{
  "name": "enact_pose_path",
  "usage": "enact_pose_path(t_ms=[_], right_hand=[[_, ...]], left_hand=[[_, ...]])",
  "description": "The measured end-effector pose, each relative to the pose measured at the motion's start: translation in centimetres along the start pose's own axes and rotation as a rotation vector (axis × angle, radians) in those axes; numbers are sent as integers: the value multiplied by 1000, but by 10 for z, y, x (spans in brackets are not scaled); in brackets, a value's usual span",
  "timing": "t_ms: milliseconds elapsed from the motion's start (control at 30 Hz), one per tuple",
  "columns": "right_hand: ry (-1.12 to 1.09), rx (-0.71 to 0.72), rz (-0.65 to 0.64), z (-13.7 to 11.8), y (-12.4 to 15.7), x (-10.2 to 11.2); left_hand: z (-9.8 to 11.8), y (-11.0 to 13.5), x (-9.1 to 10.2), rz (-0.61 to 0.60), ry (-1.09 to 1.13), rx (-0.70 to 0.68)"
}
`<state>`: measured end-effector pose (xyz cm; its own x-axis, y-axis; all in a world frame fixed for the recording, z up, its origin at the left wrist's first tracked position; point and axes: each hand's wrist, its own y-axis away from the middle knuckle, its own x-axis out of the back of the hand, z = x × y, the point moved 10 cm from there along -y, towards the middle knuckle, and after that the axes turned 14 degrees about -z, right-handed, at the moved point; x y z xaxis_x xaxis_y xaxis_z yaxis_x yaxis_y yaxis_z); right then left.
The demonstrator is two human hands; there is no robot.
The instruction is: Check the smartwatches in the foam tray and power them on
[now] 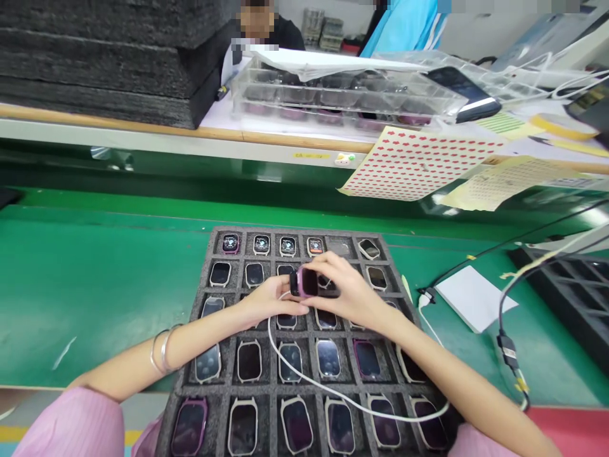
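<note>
Above a grey foam tray (pixel 219 352) full of watch cases, my two hands meet at a purple smartwatch case (pixel 308 282) with a dark screen. My right hand (pixel 349 289) grips it between thumb and fingers. Pressed to the back of the watch is a small black charger head (pixel 294 284), which my left hand (pixel 271 299) pinches. From it a white cable (pixel 333 395) loops down across the tray and back up to the right. In the top row several watches, such as one with a lit screen (pixel 261 244), show a display; most others are dark.
Black foam blocks (pixel 95 63) are stacked on the shelf at the left. Clear plastic trays (pixel 333 95) and a sheet of red stickers (pixel 413 165) are at the shelf's edge. A white card (pixel 476 298), cables and a black tray (pixel 571 298) lie at the right. A person sits opposite.
</note>
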<state>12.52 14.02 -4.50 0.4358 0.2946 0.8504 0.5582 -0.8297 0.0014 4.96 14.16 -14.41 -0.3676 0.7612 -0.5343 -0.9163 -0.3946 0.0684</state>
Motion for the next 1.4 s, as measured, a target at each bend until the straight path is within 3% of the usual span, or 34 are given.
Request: enact_pose_path(t_ms=[100,200,333,533,967,1400], right_hand=[[118,20,-30,-10,-5,-24],[164,29,-43,-5,-7,-33],[176,12,-54,-3,-7,-34],[173,25,-62,-14,-8,-37],[5,161,62,-12,0,-36],[-77,139,24,-9,-2,-38]], left_hand=[[3,2,1,19,-72,-8],[2,2,3,48,-99,-19],[-3,3,10,124,-75,-22],[-3,5,8,103,-53,-49],[3,8,6,94,-101,-82],[-1,9,7,95,-52,-48]])
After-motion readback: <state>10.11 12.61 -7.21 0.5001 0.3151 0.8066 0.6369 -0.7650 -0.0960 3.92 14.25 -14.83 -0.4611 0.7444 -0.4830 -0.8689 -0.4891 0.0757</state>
